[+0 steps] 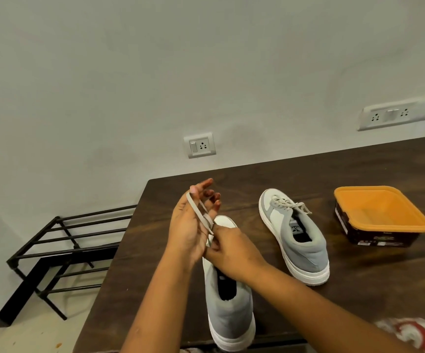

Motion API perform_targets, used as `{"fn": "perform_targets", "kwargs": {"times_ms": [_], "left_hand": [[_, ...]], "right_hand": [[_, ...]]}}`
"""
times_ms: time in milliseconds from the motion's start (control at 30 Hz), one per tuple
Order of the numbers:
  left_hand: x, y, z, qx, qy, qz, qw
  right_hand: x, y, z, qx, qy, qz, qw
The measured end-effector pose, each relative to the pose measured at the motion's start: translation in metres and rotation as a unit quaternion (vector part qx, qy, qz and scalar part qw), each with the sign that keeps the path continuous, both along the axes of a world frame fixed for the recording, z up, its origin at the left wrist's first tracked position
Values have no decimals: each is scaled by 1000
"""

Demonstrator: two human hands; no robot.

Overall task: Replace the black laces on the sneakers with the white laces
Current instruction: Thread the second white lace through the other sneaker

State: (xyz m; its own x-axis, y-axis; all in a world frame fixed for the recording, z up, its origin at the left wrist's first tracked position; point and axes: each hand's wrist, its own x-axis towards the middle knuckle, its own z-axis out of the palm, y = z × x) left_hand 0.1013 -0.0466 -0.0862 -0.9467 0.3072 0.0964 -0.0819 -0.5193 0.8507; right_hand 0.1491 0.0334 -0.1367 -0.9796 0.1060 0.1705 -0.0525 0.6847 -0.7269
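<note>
Two grey-and-white sneakers stand on a dark wooden table (359, 289). The near sneaker (229, 317) lies under my hands, heel toward me. A white lace (199, 211) runs from it up over my left hand (189, 225), looped round the raised fingers. My right hand (229, 247) pinches the lace low down, just over the shoe's eyelets. The far sneaker (300, 240) stands to the right, with a white lace (291, 203) tied in a bow. No black lace is visible.
An orange-rimmed dark plastic tub (384, 217) stands at the table's right. A black metal rack (61, 250) stands on the floor left of the table. Wall sockets (201, 146) are behind. A red and white cloth (415, 335) shows at the bottom right corner.
</note>
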Motion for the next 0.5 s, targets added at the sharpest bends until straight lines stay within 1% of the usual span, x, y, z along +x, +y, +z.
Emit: {"fn": "perform_targets", "kwargs": {"times_ms": [67, 167, 200, 267, 367, 433, 500], "left_hand": [[0, 1, 0, -1, 3, -3, 1000], [-3, -5, -1, -35, 10, 25, 999], [-5, -8, -1, -58, 18, 41, 997], [-9, -16, -3, -96, 29, 56, 993], [-7, -19, -3, -106, 25, 13, 994], [-4, -15, -3, -98, 8, -32, 995], [-3, -11, -3, -79, -17, -89, 993]], "right_hand": [[-1, -1, 7, -14, -13, -1, 1000], [-1, 10, 25, -59, -57, 56, 995], [0, 16, 32, -85, -58, 68, 992], [3, 29, 46, -165, -42, 84, 982], [6, 44, 61, -309, -8, 107, 945], [6, 50, 62, -390, 32, 78, 917], [5, 52, 59, -442, 52, 39, 895]]}}
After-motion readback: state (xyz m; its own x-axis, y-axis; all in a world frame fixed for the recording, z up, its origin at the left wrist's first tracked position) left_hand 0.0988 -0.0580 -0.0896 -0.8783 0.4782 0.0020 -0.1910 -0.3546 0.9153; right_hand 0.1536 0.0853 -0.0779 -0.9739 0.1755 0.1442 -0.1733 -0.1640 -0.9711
